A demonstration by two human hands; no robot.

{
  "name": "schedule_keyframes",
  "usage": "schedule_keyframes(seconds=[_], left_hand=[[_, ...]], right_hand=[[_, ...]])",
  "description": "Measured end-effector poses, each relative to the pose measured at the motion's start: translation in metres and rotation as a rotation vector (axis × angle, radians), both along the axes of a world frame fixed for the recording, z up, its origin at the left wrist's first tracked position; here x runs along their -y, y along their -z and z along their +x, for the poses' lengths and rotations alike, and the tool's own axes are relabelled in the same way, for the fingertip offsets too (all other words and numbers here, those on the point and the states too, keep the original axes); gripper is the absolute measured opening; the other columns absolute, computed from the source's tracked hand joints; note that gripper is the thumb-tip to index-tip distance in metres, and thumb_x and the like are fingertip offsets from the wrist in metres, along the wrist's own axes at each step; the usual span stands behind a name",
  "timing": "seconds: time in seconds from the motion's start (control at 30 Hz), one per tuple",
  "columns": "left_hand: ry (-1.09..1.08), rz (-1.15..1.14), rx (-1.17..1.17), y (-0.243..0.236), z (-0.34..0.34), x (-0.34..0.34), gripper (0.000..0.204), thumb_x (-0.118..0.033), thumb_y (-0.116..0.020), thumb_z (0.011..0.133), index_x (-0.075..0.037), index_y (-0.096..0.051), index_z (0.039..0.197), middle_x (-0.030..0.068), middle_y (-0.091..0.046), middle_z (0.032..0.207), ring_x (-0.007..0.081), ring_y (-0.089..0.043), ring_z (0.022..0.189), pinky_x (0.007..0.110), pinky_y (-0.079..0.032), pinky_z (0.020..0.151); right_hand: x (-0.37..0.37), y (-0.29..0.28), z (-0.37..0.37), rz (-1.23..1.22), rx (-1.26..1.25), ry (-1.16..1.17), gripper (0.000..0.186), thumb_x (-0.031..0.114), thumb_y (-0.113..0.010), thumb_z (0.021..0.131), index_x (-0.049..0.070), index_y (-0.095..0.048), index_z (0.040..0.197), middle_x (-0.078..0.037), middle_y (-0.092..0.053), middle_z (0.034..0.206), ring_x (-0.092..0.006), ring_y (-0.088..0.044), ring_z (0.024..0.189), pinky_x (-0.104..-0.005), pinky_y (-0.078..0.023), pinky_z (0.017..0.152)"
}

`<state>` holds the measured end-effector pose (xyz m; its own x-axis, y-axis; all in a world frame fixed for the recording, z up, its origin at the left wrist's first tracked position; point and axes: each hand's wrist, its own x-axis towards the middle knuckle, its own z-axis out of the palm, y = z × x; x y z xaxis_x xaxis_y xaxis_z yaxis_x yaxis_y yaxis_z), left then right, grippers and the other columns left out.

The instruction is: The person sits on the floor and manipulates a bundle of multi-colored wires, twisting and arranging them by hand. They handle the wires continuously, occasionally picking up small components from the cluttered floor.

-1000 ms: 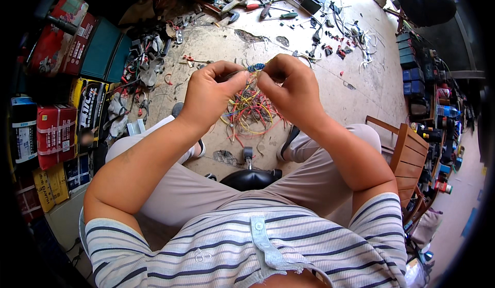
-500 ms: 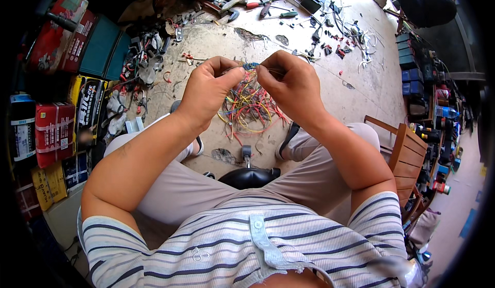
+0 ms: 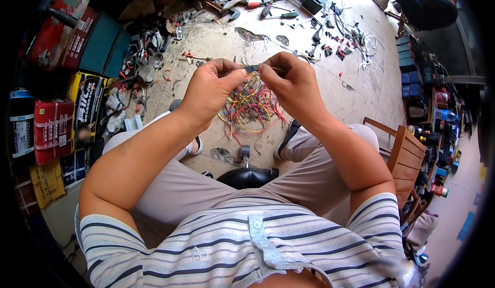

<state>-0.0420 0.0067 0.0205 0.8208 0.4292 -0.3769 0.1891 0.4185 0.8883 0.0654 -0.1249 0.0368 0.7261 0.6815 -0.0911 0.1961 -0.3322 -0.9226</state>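
- Wire [image 3: 251,68], bluish in the middle, runs between the person's two hands, above the floor [image 3: 209,41].
- Left hand [image 3: 209,89] pinches its left end between thumb and forefinger; the other fingers curl in.
- Right hand [image 3: 295,84] pinches the right end likewise, its fingertips near the left hand's.
- Below them, a tangled pile [image 3: 253,110] of red, yellow and dark wires lies between the shoes.
- Beyond lie a brush [image 3: 238,0] and a green-handled screwdriver [image 3: 289,15].
- Boxes [image 3: 54,131] stand left, a wooden chair [image 3: 407,154] right.

Wires [image 3: 251,107] on floor [image 3: 366,105], chair [image 3: 409,153] to their right
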Motion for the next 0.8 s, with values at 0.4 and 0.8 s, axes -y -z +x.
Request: schedule_keyframes(seconds=[0.4,0.8], left_hand=[[-0.022,0.069,-0.014,0.003,-0.001,0.004,0.007,-0.010,-0.063,0.084,-0.003,-0.061,0.085,-0.0031,-0.057,0.071,0.0031,-0.049,0.063,0.018,-0.039,0.058],[-0.006,-0.007,-0.040,0.002,-0.003,0.002,0.007,-0.011,-0.064,0.083,-0.005,-0.063,0.084,-0.0038,-0.056,0.067,0.0019,-0.047,0.059,0.016,-0.033,0.053]], right_hand=[[0.000,0.015,0.007,0.002,-0.218,0.036,0.028,0.021,-0.061,0.081,-0.007,-0.061,0.080,-0.007,-0.061,0.066,-0.0081,-0.052,0.060,-0.0251,-0.042,0.053],[-0.004,0.012,-0.008,-0.100,0.192,0.061,0.021,0.024,-0.065,0.079,0.004,-0.063,0.082,-0.009,-0.066,0.073,-0.0211,-0.064,0.064,-0.0312,-0.049,0.061]])
